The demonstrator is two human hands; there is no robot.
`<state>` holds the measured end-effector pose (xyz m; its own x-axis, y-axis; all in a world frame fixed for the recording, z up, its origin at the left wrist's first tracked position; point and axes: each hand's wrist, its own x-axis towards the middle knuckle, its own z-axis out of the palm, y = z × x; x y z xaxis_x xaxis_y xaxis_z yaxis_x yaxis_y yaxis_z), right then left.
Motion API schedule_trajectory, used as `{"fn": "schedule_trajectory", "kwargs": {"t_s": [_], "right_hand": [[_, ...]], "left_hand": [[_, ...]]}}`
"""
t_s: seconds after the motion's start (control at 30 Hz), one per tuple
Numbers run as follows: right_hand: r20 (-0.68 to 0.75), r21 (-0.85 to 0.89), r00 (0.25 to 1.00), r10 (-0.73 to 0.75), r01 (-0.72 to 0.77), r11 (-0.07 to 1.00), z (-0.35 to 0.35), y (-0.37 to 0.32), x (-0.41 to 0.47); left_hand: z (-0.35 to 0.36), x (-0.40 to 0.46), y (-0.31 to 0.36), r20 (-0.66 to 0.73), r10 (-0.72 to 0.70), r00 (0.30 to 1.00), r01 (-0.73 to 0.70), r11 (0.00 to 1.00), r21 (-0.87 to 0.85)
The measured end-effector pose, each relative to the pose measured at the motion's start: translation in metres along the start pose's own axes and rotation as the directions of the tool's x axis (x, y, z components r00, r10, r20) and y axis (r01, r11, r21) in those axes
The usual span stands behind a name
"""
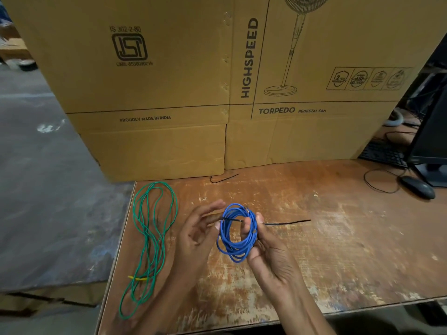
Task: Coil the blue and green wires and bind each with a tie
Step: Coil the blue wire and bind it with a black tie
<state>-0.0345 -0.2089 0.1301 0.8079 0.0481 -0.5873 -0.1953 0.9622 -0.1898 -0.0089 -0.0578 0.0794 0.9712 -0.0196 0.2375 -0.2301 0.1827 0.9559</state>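
The right hand (263,247) grips the coiled blue wire (238,234) at its three o'clock side, steadying the loops while the left hand's (200,228) fingers, loosely spread at nine o'clock, work the thin black tie (285,223) across. The long green wire bundle (151,240) waits on the worn wooden desk (338,238), further toward nine o'clock.

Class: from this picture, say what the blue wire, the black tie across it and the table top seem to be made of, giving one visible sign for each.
Blue wire: probably plastic-insulated; smooth even colour, and it bends into soft loops. What is inside cannot be seen.
Black tie: likely plastic or coated wire; a thin, dark strip that juts out straight.
Table: seemingly wood board; brown surface, worn and scuffed, with pale patches.
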Motion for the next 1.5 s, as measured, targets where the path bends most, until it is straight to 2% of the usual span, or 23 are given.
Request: {"fn": "schedule_trajectory", "kwargs": {"t_s": [0.13, 0.3, 0.47, 0.53, 0.63, 0.73, 0.8, 0.93, 1.0, 1.1, 1.17, 1.27, 1.37, 1.43, 1.5], "right_hand": [[0.007, -0.001, 1.0, -0.024, 0.024, 1.0, 0.003, -0.003, 0.001], [0.012, -0.007, 1.0, -0.022, 0.022, 1.0, 0.003, -0.005, 0.003], [0.045, -0.005, 0.999, -0.029, 0.029, 1.0, 0.001, -0.006, 0.004], [0.061, -0.103, 0.996, -0.068, 0.074, 0.992, 0.001, -0.005, 0.004], [0.112, -0.332, 0.98, -0.167, 0.195, 0.923, 0.0, 0.002, 0.005], [0.167, -0.402, 0.958, -0.231, 0.28, 0.872, -0.001, 0.01, 0.008], [0.181, -0.445, 0.947, -0.266, 0.32, 0.836, -0.003, 0.014, 0.01], [0.185, -0.525, 0.91, -0.372, 0.412, 0.745, -0.009, 0.019, 0.012], [0.177, -0.515, 0.904, -0.388, 0.421, 0.747, -0.009, 0.02, 0.014], [0.159, -0.47, 0.914, -0.373, 0.403, 0.785, -0.007, 0.022, 0.015], [0.173, -0.475, 0.912, -0.373, 0.409, 0.779, -0.008, 0.024, 0.016], [0.207, -0.532, 0.888, -0.411, 0.455, 0.715, -0.01, 0.027, 0.019], [0.224, -0.564, 0.875, -0.43, 0.476, 0.674, -0.015, 0.026, 0.023], [0.237, -0.583, 0.866, -0.44, 0.489, 0.649, -0.018, 0.026, 0.023], [0.243, -0.596, 0.854, -0.46, 0.506, 0.624, -0.021, 0.028, 0.023]], "left_hand": [[-0.006, 0.005, 0.006, 0.082, 0.148, 0.986, -0.164, 0.954, 0.249], [-0.013, 0.011, 0.009, 0.167, 0.124, 0.978, -0.146, 0.981, 0.126], [-0.012, 0.017, 0.004, 0.084, 0.051, 0.995, -0.064, 0.985, 0.159], [-0.012, 0.018, 0.005, 0.069, 0.071, 0.995, -0.084, 0.973, 0.213], [-0.007, 0.019, 0.018, 0.04, 0.124, 0.992, -0.13, 0.941, 0.313], [0.005, 0.021, 0.03, 0.1, 0.185, 0.978, -0.21, 0.893, 0.398], [0.014, 0.021, 0.03, 0.042, 0.181, 0.983, -0.18, 0.876, 0.448], [0.023, 0.015, 0.023, -0.19, 0.031, 0.981, 0.022, 0.962, 0.271], [0.024, 0.01, 0.016, -0.202, 0.062, 0.977, 0.017, 0.93, 0.367], [0.032, 0.001, 0.01, -0.24, 0.186, 0.953, -0.008, 0.805, 0.594], [0.038, -0.003, 0.01, -0.278, 0.228, 0.933, -0.003, 0.779, 0.627], [0.044, -0.002, 0.009, -0.301, 0.109, 0.947, 0.035, 0.899, 0.437], [0.047, 0.0, 0.001, -0.313, -0.152, 0.937, 0.192, 0.976, 0.101], [0.051, -0.004, -0.003, -0.279, -0.287, 0.916, 0.257, 0.956, -0.139], [0.057, -0.007, -0.005, -0.28, -0.335, 0.9, 0.269, 0.93, -0.25]]}}
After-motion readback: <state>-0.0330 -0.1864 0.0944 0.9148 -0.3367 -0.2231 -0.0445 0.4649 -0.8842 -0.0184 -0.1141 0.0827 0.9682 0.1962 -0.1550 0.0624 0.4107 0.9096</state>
